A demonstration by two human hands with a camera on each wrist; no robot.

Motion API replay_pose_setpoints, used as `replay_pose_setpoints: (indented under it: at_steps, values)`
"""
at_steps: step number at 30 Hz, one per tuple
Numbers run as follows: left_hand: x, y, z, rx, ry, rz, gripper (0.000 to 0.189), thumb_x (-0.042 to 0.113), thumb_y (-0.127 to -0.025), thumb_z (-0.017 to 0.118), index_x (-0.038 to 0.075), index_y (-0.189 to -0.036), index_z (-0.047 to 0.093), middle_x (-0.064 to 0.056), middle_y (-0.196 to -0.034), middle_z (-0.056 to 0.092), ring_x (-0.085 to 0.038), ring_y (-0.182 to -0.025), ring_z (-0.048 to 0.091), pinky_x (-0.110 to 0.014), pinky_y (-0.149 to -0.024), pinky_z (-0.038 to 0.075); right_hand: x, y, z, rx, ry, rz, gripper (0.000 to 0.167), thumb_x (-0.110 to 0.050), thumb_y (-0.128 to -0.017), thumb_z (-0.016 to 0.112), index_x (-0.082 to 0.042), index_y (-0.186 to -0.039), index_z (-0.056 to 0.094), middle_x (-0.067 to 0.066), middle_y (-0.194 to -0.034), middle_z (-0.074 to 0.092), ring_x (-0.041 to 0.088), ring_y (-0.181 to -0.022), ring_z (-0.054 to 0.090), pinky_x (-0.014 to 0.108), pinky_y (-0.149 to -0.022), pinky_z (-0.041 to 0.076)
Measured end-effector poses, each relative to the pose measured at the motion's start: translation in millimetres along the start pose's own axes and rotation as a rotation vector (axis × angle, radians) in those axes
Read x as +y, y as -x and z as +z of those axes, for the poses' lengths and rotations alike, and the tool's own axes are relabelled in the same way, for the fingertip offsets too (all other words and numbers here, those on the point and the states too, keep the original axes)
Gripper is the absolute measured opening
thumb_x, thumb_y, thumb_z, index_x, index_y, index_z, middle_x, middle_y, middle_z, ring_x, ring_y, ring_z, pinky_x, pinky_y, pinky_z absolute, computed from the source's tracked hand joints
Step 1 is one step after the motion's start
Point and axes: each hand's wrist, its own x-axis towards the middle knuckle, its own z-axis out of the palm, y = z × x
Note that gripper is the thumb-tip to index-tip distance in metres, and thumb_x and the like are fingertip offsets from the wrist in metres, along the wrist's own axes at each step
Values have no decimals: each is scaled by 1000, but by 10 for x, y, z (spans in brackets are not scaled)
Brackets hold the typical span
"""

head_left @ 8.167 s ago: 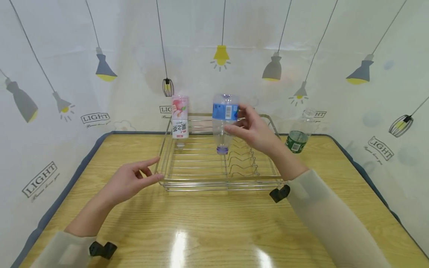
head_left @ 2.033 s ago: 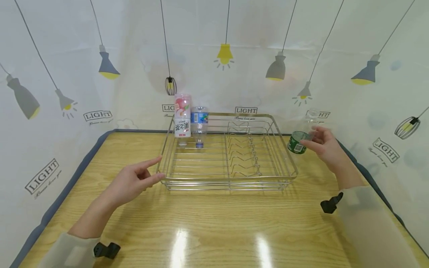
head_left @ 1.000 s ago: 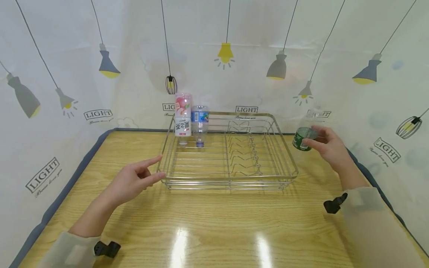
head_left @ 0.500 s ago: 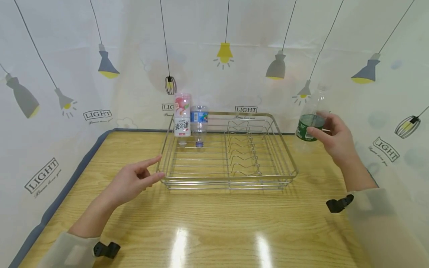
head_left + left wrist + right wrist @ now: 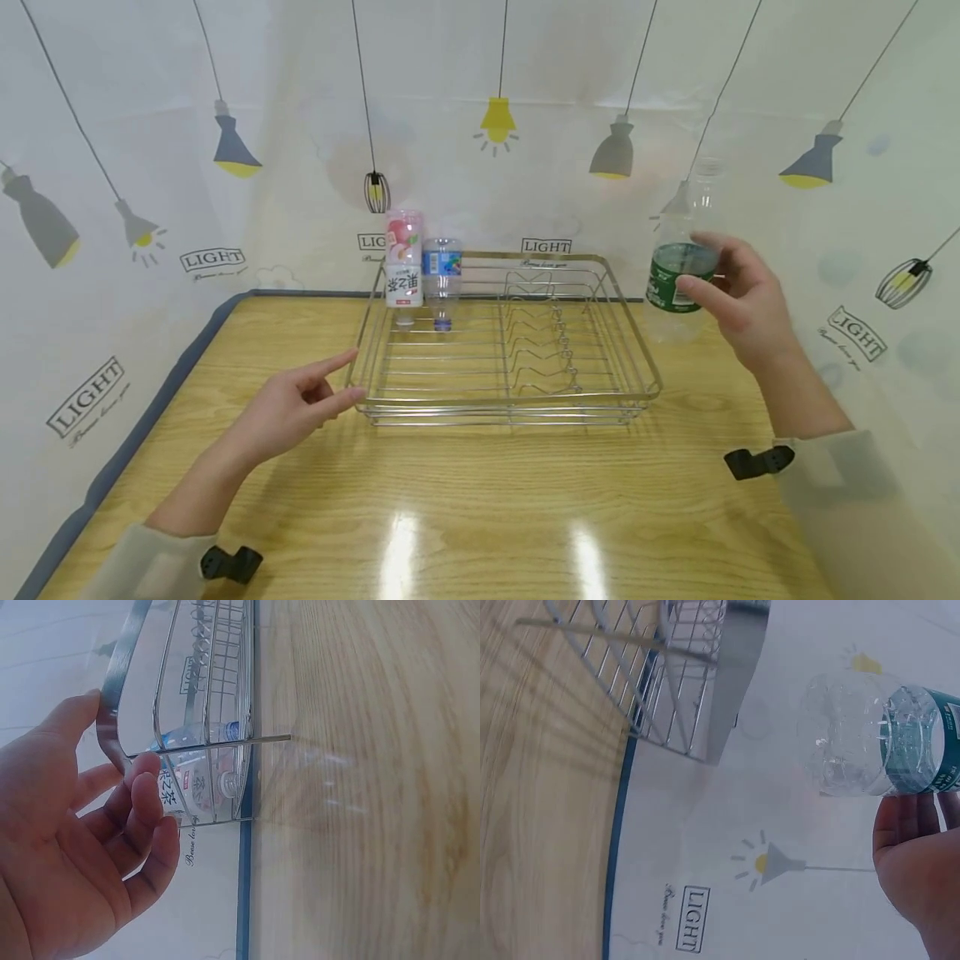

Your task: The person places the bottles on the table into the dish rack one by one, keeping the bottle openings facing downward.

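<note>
In the head view my right hand (image 5: 750,304) holds a clear plastic bottle with a green label (image 5: 678,279), gripping it at the label between thumb and fingers. The bottle is raised to the right of the wire dish rack (image 5: 510,398), its neck up and base down. My left hand (image 5: 288,410) holds the rack's front left corner, thumb on the front and fingers at the side. Inside the rack, at the back left, a pink peach-tea bottle (image 5: 405,258) stands neck down. Beside it a clear bottle with a blue label (image 5: 444,265) is also neck down.
The rack sits on a wood-grain table (image 5: 480,492); a row of wavy wire dividers (image 5: 543,358) fills its right part. A patterned cloth backdrop (image 5: 300,150) hangs behind and along both sides.
The blue-label bottle, earlier in the right hand, now stands in the rack beside the peach one. The right hand has since gripped and raised the green-label bottle. The left hand has stayed put.
</note>
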Motion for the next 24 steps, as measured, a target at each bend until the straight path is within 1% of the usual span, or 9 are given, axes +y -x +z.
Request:
replay_pose_setpoints:
  at_steps: [6,8,11,13,16,18,20,24]
  values:
    - [16,2,-8,5,-17,22,71,48,-106,73,21,-168,49,-8,-90,70,-16,-70,54,-30,-60,47,-106,39,194,-93,-8,-17,53,11,-103,62,-7,-153,59,4,-120,60,16,-97,55,18,-80,55]
    - [23,2,-6,7,-21,32,71,46,-107,73,19,-168,48,-7,-90,71,-15,-70,54,-30,-59,46,-119,49,248,-123,7,-20,53,11,-103,61,-7,-153,59,5,-119,59,17,-97,54,18,-80,54]
    - [30,1,-1,14,-32,44,71,45,-107,73,18,-168,48,-6,-89,71,-14,-68,54,-30,-60,46,-137,69,330,-163,10,-18,54,11,-102,61,-10,-152,60,5,-122,60,17,-99,55,18,-80,56]
    - [46,-3,2,18,-26,54,72,43,-107,73,16,-168,47,-6,-89,70,-14,-68,54,-30,-60,46,-148,83,384,-183,7,-17,54,12,-102,62,-10,-151,61,5,-122,61,18,-98,56,18,-80,56]
    - [87,-10,6,34,-2,84,71,40,-108,73,13,-168,46,-6,-88,70,-14,-67,54,-30,-59,46,-170,97,465,-218,-1,-13,55,13,-101,61,-7,-152,59,6,-122,61,18,-99,56,20,-80,58]
    - [136,-15,10,50,21,114,69,36,-108,73,12,-167,48,-8,-88,70,-13,-67,54,-29,-60,47,-185,106,520,-244,4,-8,55,13,-101,61,-7,-152,59,6,-123,61,18,-100,57,20,-79,58]
    - [200,-22,18,72,26,152,64,33,-108,74,13,-165,52,-7,-88,71,-13,-67,55,-28,-60,48,-203,115,579,-266,34,-5,55,12,-101,62,-7,-152,58,6,-124,61,19,-102,57,21,-80,58]
    - [410,-31,36,98,27,209,55,31,-108,74,17,-159,60,-2,-88,71,-14,-68,57,-27,-61,49,-245,147,702,-295,118,-2,55,7,-102,66,-10,-153,58,6,-127,60,20,-105,58,21,-83,57]
